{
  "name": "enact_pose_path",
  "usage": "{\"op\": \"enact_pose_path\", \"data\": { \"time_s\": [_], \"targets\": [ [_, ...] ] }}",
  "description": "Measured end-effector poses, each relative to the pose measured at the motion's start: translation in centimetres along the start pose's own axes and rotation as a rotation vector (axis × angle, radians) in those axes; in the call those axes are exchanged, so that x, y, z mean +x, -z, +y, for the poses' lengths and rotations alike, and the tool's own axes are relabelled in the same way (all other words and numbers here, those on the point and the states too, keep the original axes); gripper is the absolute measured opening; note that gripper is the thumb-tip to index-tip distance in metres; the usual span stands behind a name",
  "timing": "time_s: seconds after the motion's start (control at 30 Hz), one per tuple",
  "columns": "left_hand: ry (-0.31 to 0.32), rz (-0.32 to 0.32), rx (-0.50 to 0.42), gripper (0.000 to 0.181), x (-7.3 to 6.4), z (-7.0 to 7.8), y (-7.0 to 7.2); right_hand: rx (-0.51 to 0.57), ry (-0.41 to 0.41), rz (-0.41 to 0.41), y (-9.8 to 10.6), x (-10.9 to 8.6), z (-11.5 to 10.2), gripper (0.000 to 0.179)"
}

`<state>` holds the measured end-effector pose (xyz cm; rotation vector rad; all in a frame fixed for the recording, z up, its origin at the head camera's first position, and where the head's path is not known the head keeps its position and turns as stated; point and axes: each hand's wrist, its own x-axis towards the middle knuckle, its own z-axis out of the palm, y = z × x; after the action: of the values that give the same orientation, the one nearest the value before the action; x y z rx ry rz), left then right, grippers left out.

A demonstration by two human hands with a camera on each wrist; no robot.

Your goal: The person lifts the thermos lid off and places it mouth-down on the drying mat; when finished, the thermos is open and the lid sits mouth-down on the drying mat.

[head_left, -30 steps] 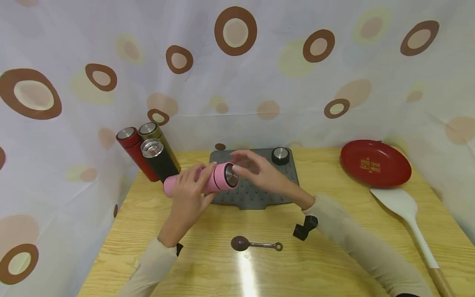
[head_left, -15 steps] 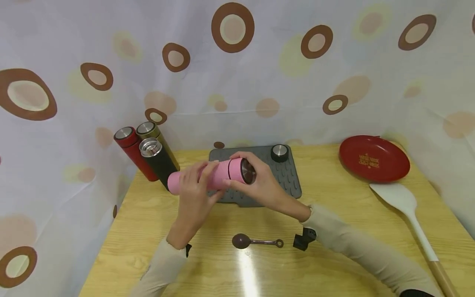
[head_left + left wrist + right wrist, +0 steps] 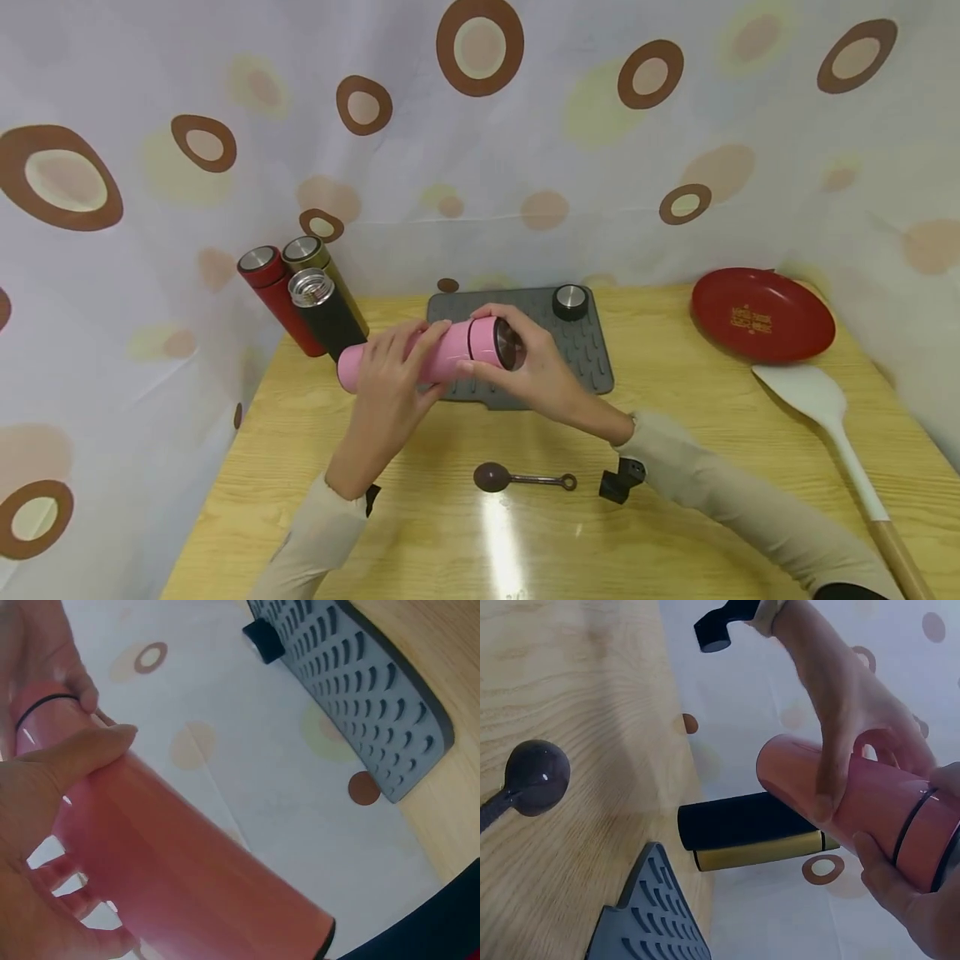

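A pink thermos bottle (image 3: pixel 450 348) is held tilted in the air above the grey mat (image 3: pixel 585 354), its lid end to the right. My left hand (image 3: pixel 386 387) grips the body, thumb and fingers wrapped round it, as the left wrist view also shows on the bottle (image 3: pixel 187 847). My right hand (image 3: pixel 543 367) holds the pink lid (image 3: pixel 485 340) with fingers on top and thumb below. In the right wrist view the dark seam between lid and body lies close to the right thumb. Whether the lid is loose cannot be told.
A lidless black bottle (image 3: pixel 327 317) stands at left with a red bottle (image 3: pixel 281 304) and a gold bottle (image 3: pixel 311 252). A black lid (image 3: pixel 570 302) sits on the mat. A brown spoon (image 3: pixel 492 477) lies in front; a red plate (image 3: pixel 761 317) and white spatula (image 3: pixel 813 396) lie right.
My right hand has come left onto the lid and taken hold of it. The left hand keeps its grip, and the bottle has shifted slightly to the right.
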<state>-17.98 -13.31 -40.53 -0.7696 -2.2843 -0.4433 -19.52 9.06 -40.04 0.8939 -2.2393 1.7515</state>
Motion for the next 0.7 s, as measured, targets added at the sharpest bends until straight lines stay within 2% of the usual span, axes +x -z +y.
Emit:
{"op": "enact_pose_path", "data": {
  "time_s": [0.23,0.47,0.53,0.6,0.63,0.7],
  "targets": [
    [-0.016,-0.028,-0.002,0.090,0.2,0.0,-1.0,0.028,-0.145,-0.107,2.2,0.3,-0.2,0.049],
    [-0.055,-0.016,0.064,0.089,-0.1,0.2,-1.9,0.062,-0.474,-0.206,4.0,0.0,0.1,0.069],
    [-0.067,-0.015,0.067,0.088,-0.1,0.2,-2.0,0.086,-0.510,-0.214,4.1,-0.3,0.3,0.071],
    [-0.070,-0.030,0.052,0.086,-0.1,0.1,-2.1,0.085,-0.447,-0.208,4.1,-0.6,0.4,0.067],
    [-0.063,-0.039,0.032,0.086,-0.1,0.0,-2.1,0.049,-0.366,-0.218,4.1,-0.8,0.5,0.065],
    [-0.034,-0.059,-0.027,0.086,0.0,-0.2,-2.1,-0.108,-0.129,-0.267,4.2,-1.0,0.8,0.061]
  ]
}}
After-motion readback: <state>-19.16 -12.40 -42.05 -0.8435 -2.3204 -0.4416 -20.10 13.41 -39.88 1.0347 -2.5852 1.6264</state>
